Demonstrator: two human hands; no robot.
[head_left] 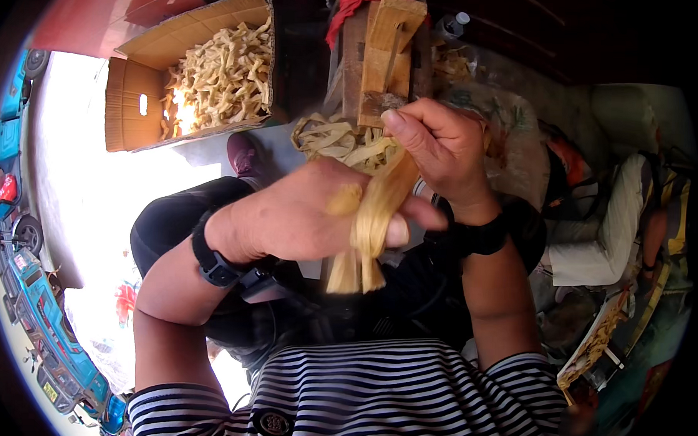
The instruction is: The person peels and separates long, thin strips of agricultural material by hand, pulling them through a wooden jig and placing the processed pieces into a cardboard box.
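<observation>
A glossy, pale yellow strip [386, 190] hangs in a loop between my two hands, its cut ends pointing down. My left hand [299, 208] is closed around its middle, with the thumb tip showing just right of the strip. Higher up and to the right, my right hand [447, 148] pinches the strip's upper end between thumb and curled fingers. Below the wooden stand lies a heap of similar loose strips [332, 139], partly hidden behind my left hand. What the strip is made of I cannot tell.
An open cardboard box [127, 103] full of knotted yellowish pieces [223, 75] stands at the far left. Straight ahead rises a wooden stand [375, 73] with a red cloth [347, 16] tied to it. A bottle [452, 25] is beyond it; a white seat [598, 250] is at right.
</observation>
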